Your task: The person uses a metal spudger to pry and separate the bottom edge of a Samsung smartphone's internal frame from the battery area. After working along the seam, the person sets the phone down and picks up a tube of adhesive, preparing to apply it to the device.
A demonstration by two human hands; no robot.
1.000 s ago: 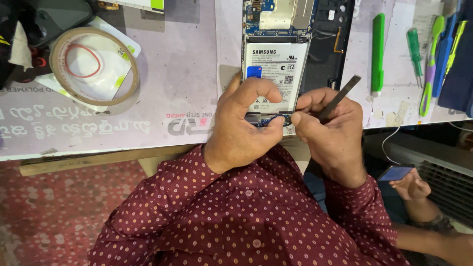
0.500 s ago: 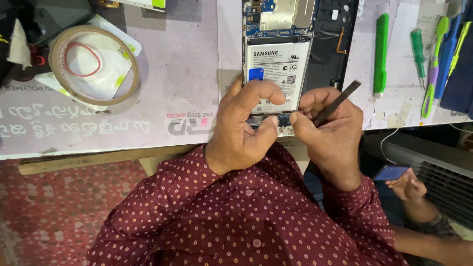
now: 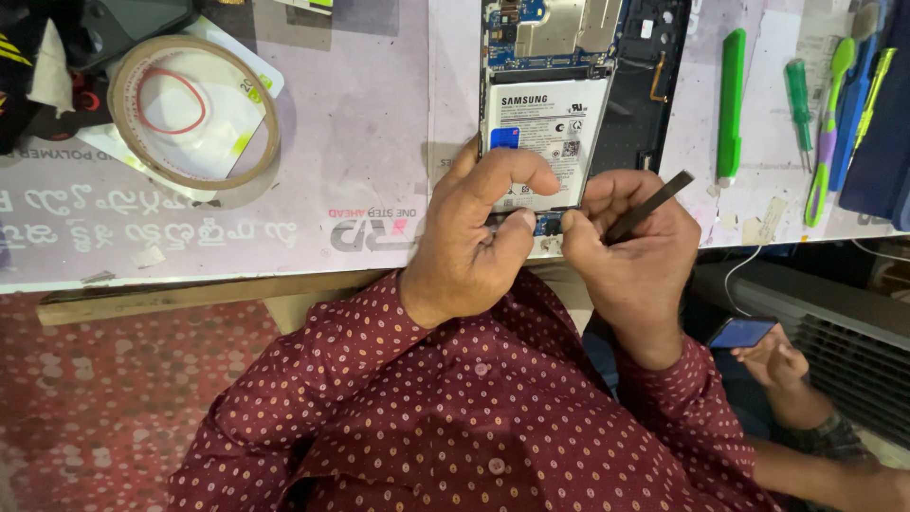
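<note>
the shirt sleeve is maroon, scattered with small pale and orange dots. at the top centre of the frame the opened phone shows a white battery with a blue square patch, a blue circuit board above it and a black frame to the right. the prying tool is dark grey — almost black. at the upper left the tape roll is tan, ringing a thin red band. at the upper right the green tool is bright green. the work mat is pale lilac-grey.

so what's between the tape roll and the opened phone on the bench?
Head view: only bare printed mat lies between the tape roll and the opened phone; nothing stands on that stretch.
</note>
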